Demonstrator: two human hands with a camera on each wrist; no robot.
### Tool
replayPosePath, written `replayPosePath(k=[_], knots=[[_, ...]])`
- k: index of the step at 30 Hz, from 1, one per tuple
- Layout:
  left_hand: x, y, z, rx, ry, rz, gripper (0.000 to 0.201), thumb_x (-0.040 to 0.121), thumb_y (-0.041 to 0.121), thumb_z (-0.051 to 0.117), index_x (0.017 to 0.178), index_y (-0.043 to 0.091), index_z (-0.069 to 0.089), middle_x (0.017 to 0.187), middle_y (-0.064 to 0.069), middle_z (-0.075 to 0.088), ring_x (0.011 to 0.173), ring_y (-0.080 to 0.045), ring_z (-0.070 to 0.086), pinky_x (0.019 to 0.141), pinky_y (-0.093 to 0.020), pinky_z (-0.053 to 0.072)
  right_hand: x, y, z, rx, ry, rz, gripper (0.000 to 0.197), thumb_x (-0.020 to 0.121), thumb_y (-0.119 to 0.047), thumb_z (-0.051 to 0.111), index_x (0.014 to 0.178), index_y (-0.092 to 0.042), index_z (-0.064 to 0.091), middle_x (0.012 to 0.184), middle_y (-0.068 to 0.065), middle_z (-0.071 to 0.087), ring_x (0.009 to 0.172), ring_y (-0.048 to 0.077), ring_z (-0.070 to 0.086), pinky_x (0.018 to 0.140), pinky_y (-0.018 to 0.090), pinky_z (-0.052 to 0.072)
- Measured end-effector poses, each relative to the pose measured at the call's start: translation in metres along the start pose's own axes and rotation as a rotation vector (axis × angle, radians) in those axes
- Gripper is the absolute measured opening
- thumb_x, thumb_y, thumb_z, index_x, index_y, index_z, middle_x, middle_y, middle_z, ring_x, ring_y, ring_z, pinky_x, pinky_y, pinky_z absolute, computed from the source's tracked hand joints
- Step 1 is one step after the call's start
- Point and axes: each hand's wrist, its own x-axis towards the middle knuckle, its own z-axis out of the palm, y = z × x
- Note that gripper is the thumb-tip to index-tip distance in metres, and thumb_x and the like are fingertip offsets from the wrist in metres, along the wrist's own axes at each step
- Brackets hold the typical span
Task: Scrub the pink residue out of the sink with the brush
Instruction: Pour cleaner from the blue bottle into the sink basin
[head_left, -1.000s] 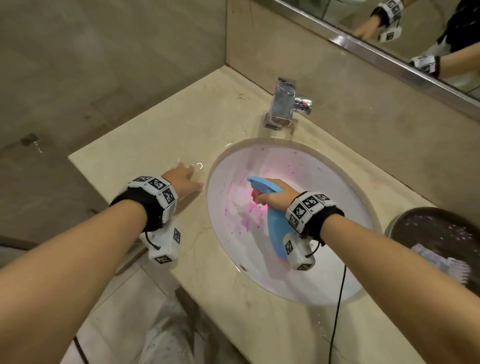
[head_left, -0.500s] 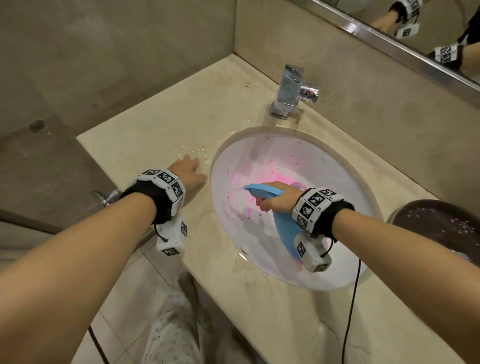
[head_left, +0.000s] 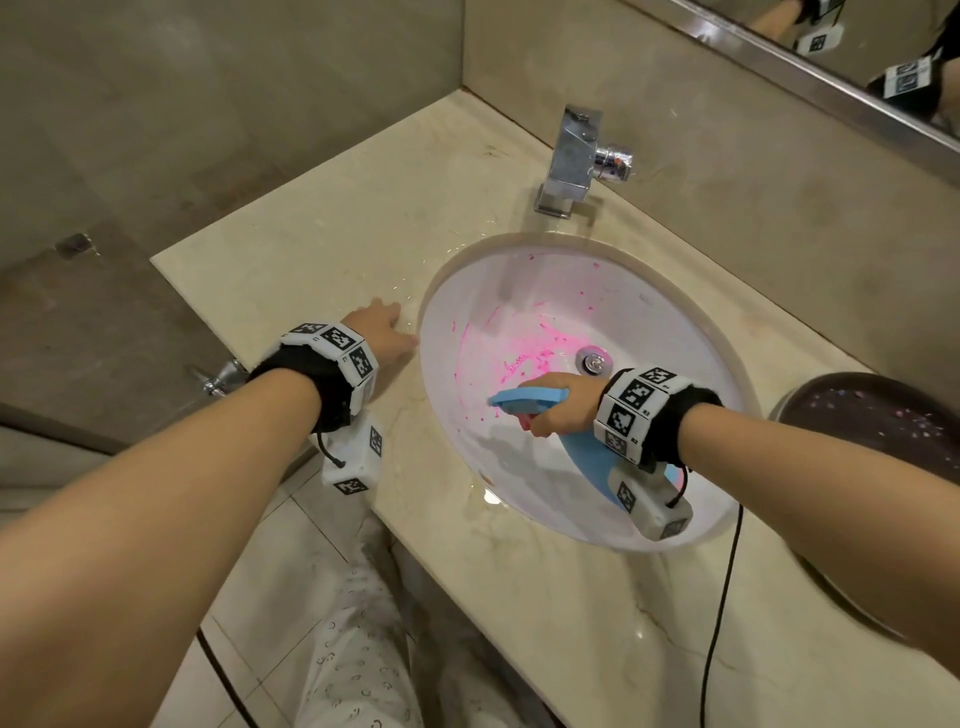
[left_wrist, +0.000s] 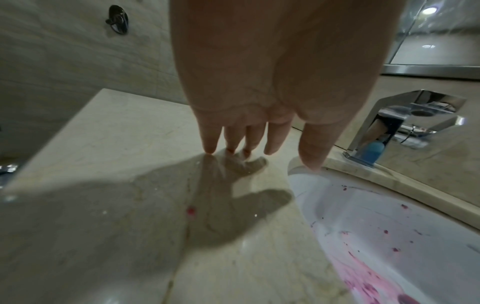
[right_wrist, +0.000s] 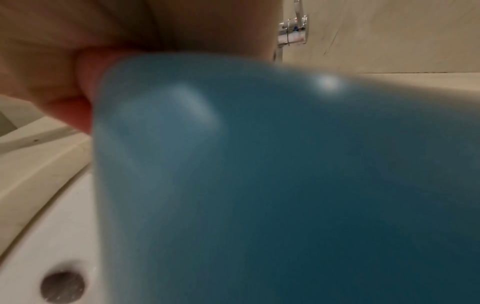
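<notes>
A white oval sink (head_left: 670, 332) is set into the beige marble counter (head_left: 322, 244). Pink residue (head_left: 519, 345) smears its left and middle floor, left of the metal drain (head_left: 594, 359). My right hand (head_left: 558, 402) grips the blue brush (head_left: 524, 400) inside the bowl, its head pointing left over the front-left wall. The brush handle (right_wrist: 285, 174) fills the right wrist view, blurred. My left hand (head_left: 382, 332) rests on the counter left of the rim, fingers (left_wrist: 275, 139) straight and fingertips touching the wet stone, thumb at the sink edge (left_wrist: 298, 172).
A chrome tap (head_left: 574, 156) stands behind the sink against the back wall. A dark round dish (head_left: 883, 415) sits on the counter at the right. A black cable (head_left: 722, 597) hangs from my right wrist over the counter. Tiled floor lies below the counter's front edge.
My right hand has drawn the brush from the left-middle of the bowl toward the front, uncovering the smeared pink patch and the drain. My left hand has stayed on the counter.
</notes>
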Motion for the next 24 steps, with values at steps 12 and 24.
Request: replayPosePath(k=[12,24], knots=[[0.008,0.004,-0.003,0.036,0.005,-0.010,0.052,0.096,0.031,0.046,0.140,0.006,0.034,0.146,-0.017,0.032,0.129,-0.032,0.040,0.101,-0.034,0.034,0.004,0.024,-0.018,0.025,0.222,0.123,0.017,0.082,-0.008,0.056,0.098,-0.003,0.058,0.090,0.010,0.055,0.086,0.024,0.052,0.076,0.034,0.042],[0.039,0.025,-0.011,0.098,0.063,0.025,0.039,0.094,0.031,0.048,0.118,0.001,0.046,0.126,-0.021,0.040,0.115,-0.038,0.044,0.091,-0.040,0.037,0.002,0.051,-0.041,0.108,0.336,0.283,0.014,0.082,-0.006,0.054,0.095,-0.007,0.057,0.084,0.009,0.050,0.078,0.021,0.047,0.069,0.028,0.035]])
